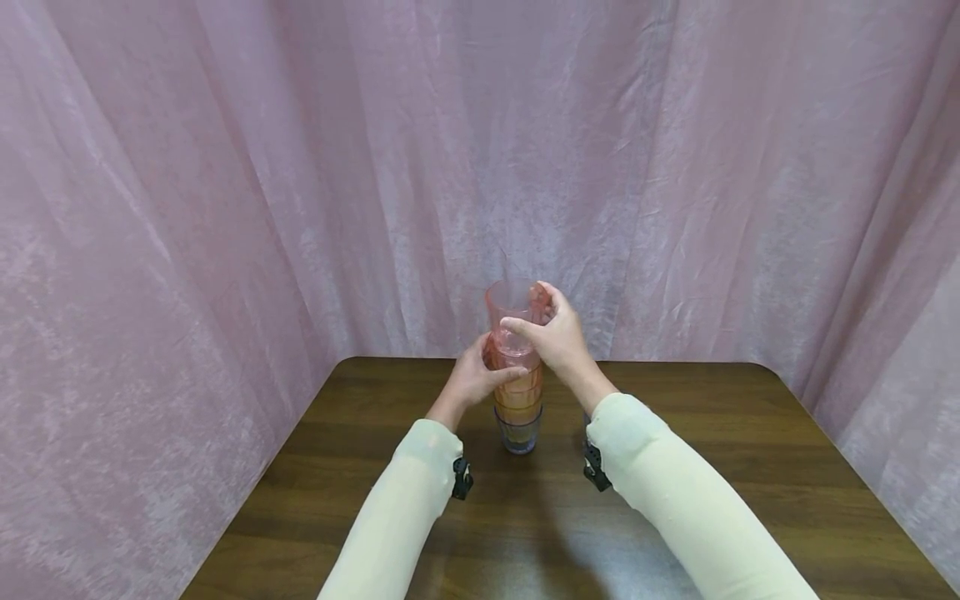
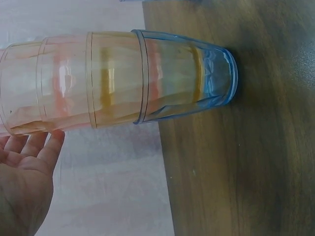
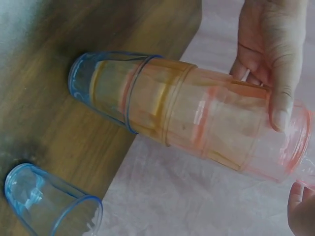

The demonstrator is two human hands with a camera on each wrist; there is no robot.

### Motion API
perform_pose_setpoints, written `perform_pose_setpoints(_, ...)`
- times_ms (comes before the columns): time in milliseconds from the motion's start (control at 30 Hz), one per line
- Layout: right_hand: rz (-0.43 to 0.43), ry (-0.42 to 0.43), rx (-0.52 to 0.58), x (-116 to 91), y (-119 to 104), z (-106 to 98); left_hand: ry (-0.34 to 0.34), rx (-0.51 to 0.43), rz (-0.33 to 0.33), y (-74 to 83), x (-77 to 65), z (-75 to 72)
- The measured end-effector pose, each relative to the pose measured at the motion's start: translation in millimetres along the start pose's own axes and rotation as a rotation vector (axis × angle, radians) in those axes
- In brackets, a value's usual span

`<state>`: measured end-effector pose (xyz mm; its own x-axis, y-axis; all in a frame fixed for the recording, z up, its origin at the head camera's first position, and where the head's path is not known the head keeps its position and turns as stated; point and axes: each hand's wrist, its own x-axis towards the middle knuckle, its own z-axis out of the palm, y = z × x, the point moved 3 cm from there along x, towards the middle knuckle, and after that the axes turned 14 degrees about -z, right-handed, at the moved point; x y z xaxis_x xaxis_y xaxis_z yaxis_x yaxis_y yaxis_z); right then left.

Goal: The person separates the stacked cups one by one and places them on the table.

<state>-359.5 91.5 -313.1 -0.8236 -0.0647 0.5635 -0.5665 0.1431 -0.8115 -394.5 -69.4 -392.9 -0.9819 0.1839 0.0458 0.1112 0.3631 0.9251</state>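
Note:
A tall stack of clear tinted cups stands upright before me, with a blue cup (image 2: pixel 216 73) lowest on the table, an amber cup (image 2: pixel 115 64) nested in it and pink cups above. My left hand (image 1: pixel 471 377) grips the stack around its middle; its thumb lies along the near side and its fingers reach behind. Higher up, my right hand (image 1: pixel 561 335) holds the top pink cup (image 1: pixel 498 302), thumb on the near side and fingers near the rim. That cup's lower part overlaps the cup below in the head view.
Another blue cup (image 3: pixel 49 201) stands upright on the wooden table (image 1: pixel 337 467), right of the stack and mostly hidden behind my right wrist in the head view. A pink curtain (image 1: pixel 420 208) hangs close behind the table's far edge.

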Motion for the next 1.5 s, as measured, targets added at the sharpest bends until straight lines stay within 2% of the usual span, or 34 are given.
perform_pose_setpoints(367, -0.032, 0.037, 0.061, 4, -9, -16, -0.022, -0.038, -0.016, -0.9, 2.2, -0.2)
perform_pose_setpoints(533, -0.044, 0.049, 0.083, 5, -11, -23, -0.014, -0.001, -0.028, -0.8, 2.7, -0.1)
perform_pose_setpoints(733, -0.062, 0.056, 0.056, 3, -14, -36, -0.001, 0.025, -0.020, -0.1, 3.3, 1.9)
perform_pose_setpoints(1100, -0.037, 0.036, 0.053, -7, -9, -67, -0.005, 0.046, -0.032, 0.1, 3.8, 4.2)
perform_pose_setpoints(1500, 0.009, 0.058, 0.036, -21, 4, -102, 0.002, 0.061, -0.068, -0.4, 2.6, 3.6)
